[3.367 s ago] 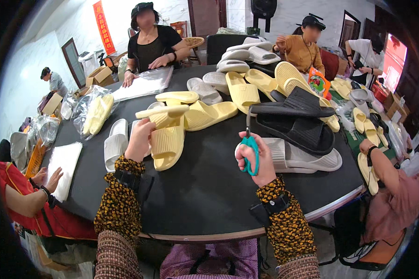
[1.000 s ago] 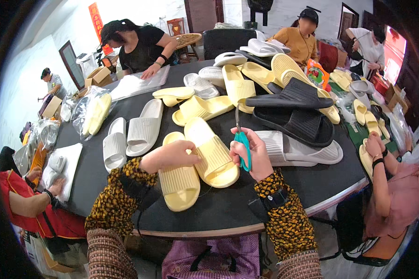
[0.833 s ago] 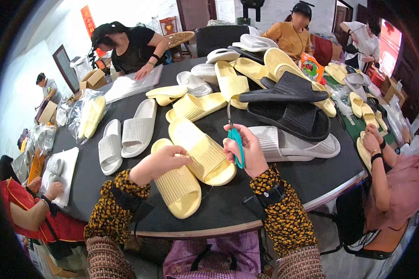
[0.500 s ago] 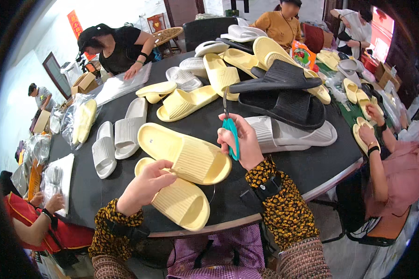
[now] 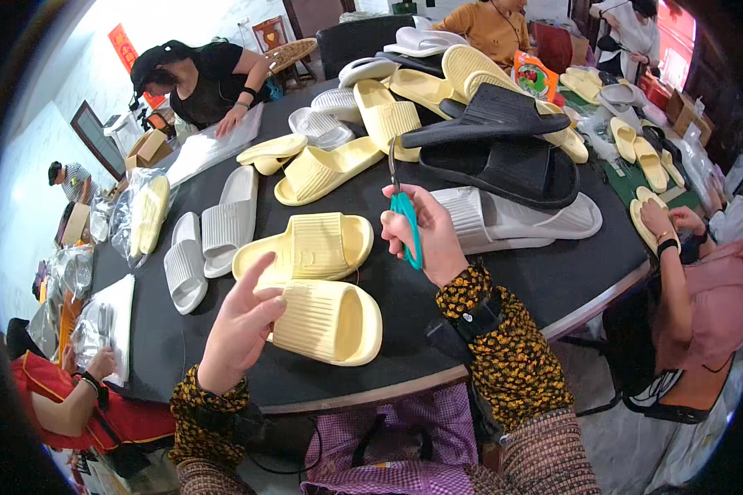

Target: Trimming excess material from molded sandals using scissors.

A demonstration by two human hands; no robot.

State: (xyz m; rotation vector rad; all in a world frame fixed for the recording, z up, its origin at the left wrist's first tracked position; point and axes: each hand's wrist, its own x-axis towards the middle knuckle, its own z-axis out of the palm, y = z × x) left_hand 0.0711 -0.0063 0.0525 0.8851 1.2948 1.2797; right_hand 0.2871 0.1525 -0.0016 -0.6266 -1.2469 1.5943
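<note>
Here, the right hand (image 5: 429, 238) was clamped on teal-handled scissors (image 5: 409, 235); the left hand (image 5: 238, 334), thumb and forefinger apart, was at the 2 nearest yellow slippers (image 5: 326, 323).

You have bare table (image 5: 409, 318) between the yellow slide sandals (image 5: 318, 309) and your right hand (image 5: 433, 235); just beyond it, stacked black slide sandals (image 5: 504, 157) block, while grey slide sandals (image 5: 227, 227) stand beyond your left hand (image 5: 239, 322).
</note>
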